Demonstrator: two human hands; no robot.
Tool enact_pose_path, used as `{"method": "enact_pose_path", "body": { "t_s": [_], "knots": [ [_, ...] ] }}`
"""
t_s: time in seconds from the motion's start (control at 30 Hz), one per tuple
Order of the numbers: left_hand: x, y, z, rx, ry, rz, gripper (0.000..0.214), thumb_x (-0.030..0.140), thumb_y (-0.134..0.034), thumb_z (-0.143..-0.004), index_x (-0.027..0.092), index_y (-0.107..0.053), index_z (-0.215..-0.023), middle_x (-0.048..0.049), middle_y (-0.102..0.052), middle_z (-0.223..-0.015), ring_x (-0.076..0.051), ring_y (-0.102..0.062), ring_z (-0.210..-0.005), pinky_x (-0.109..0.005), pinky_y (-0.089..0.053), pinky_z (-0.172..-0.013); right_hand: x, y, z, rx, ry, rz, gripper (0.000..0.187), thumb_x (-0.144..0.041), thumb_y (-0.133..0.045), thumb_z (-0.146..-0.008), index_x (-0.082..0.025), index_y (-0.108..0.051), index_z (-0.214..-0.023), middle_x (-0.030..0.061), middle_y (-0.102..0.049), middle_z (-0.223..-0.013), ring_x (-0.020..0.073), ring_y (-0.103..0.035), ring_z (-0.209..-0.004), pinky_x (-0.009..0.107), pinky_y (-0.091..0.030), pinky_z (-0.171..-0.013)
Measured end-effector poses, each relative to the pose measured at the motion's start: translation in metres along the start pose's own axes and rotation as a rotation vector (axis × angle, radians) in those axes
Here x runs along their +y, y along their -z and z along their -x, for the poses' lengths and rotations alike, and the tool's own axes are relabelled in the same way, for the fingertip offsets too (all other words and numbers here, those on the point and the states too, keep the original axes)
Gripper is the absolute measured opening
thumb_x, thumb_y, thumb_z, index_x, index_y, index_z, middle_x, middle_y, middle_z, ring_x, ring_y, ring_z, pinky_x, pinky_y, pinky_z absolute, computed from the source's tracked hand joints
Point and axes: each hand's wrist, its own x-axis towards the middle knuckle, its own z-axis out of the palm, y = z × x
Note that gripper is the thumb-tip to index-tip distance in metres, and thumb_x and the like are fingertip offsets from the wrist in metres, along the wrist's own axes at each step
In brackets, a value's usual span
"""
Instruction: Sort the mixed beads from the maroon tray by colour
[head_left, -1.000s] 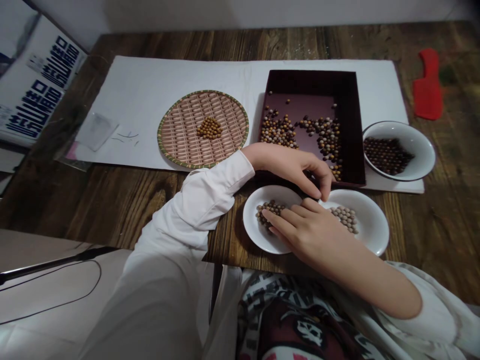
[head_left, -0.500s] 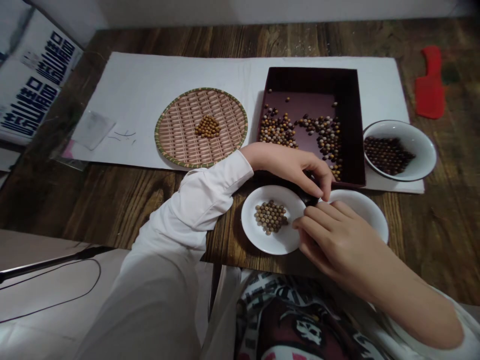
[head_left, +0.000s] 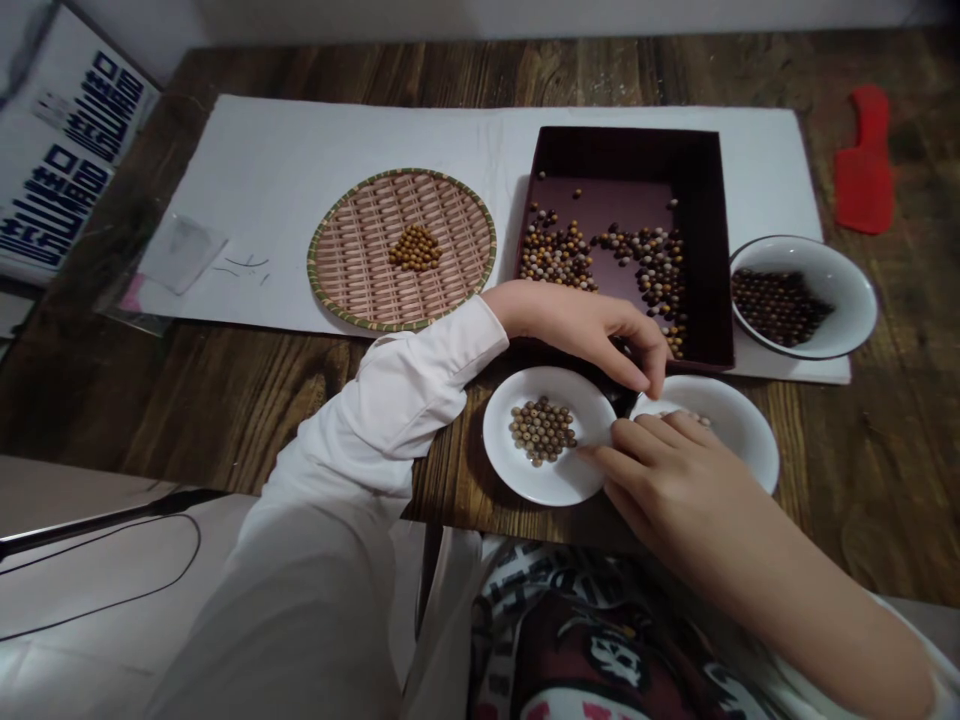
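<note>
The small white dish of tan beads (head_left: 504,458) is being brushed by the half-open right hand (head_left: 675,485) — left hand (head_left: 592,330) pinched, contents unseen — and risks being tipped off the wooden table (head_left: 225,390).

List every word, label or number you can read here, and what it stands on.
Blue Chinese characters on the white box, top left: tilted, cut off, not safely legible.
Lettering on the garment, bottom: folded, unreadable.
Pen strokes on the white paper: scribbles, no words.
Nothing else bears text.
</note>
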Motion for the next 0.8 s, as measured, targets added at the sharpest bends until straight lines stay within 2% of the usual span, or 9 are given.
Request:
{"method": "enact_pose_path", "body": {
  "t_s": [0.13,0.33,0.57,0.8],
  "knots": [
    [0.0002,-0.0004,-0.0004,0.0,0.017,0.0,0.014,0.024,-0.064,-0.082,0.017,-0.075,-0.088,-0.0029,-0.071,-0.104,-0.022,-0.055,-0.121,-0.03,-0.035,-0.11,-0.0006,-0.0008,-0.0013,0.007,0.002,0.027,0.016,-0.012,-0.057,-0.083,-0.019,-0.07,-0.08,0.0027,-0.059,-0.068,0.0206,-0.05,-0.063,0.034,-0.031,-0.066],
    [-0.0001,-0.0004,0.0001,0.005,0.004,0.012,0.016,0.024,-0.065,-0.08,0.015,-0.075,-0.089,-0.0056,-0.071,-0.106,-0.023,-0.056,-0.119,-0.03,-0.035,-0.11,-0.0017,-0.0021,-0.0026,0.021,-0.002,0.037,0.016,-0.009,-0.058,-0.081,-0.019,-0.071,-0.079,0.0026,-0.059,-0.067,0.0202,-0.05,-0.062,0.034,-0.031,-0.065],
    [0.0005,-0.0008,0.0002,0.013,0.015,0.013,0.014,0.025,-0.066,-0.079,0.018,-0.075,-0.086,-0.003,-0.072,-0.104,-0.024,-0.056,-0.12,-0.031,-0.036,-0.11,-0.0019,-0.0009,-0.0037,0.007,0.002,0.051,0.015,-0.009,-0.057,-0.081,-0.019,-0.065,-0.073,0.0031,-0.06,-0.068,0.0197,-0.051,-0.063,0.034,-0.031,-0.066],
    [0.0006,-0.0007,-0.0001,0.006,0.013,0.032,0.015,0.024,-0.068,-0.078,0.015,-0.075,-0.087,-0.0059,-0.071,-0.104,-0.025,-0.057,-0.117,-0.032,-0.037,-0.108,-0.0007,-0.0014,-0.0046,-0.012,0.006,0.043,0.015,-0.009,-0.055,-0.082,-0.02,-0.064,-0.077,0.0026,-0.062,-0.07,0.0195,-0.053,-0.064,0.033,-0.031,-0.067]
  ]
}}
